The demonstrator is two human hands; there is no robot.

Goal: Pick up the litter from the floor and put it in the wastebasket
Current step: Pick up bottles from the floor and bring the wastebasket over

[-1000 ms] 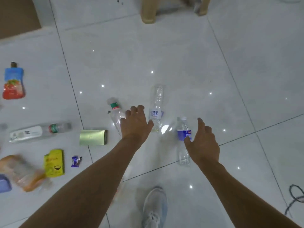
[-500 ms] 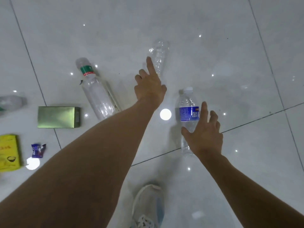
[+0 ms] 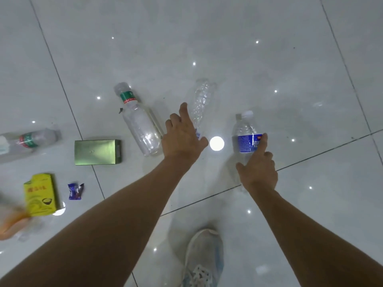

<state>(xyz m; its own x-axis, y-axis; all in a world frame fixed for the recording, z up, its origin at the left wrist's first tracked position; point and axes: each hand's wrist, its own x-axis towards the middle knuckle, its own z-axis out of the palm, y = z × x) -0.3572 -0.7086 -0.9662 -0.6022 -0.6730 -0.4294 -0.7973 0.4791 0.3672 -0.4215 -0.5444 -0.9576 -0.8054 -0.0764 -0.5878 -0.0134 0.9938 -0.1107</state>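
Observation:
Litter lies on a glossy white tiled floor. My left hand point(image 3: 182, 135) hovers open over the lower end of a crumpled clear bottle point(image 3: 200, 100). My right hand point(image 3: 258, 168) is open with its fingers spread over the bottom half of a blue-labelled water bottle point(image 3: 244, 133); its index finger rests on the label. A larger clear bottle with a green-and-red neck band point(image 3: 138, 121) lies just left of my left hand. No wastebasket is in view.
To the left lie a green box point(image 3: 97, 151), another clear bottle point(image 3: 27, 141), a yellow packet point(image 3: 40, 194), a small purple candy wrapper point(image 3: 75, 191) and a blurred orange bag point(image 3: 10, 224). My shoe point(image 3: 203, 259) is at the bottom centre.
The view has dropped closer to the floor. Both hands have reached down over the bottles, the right one now touching the blue label.

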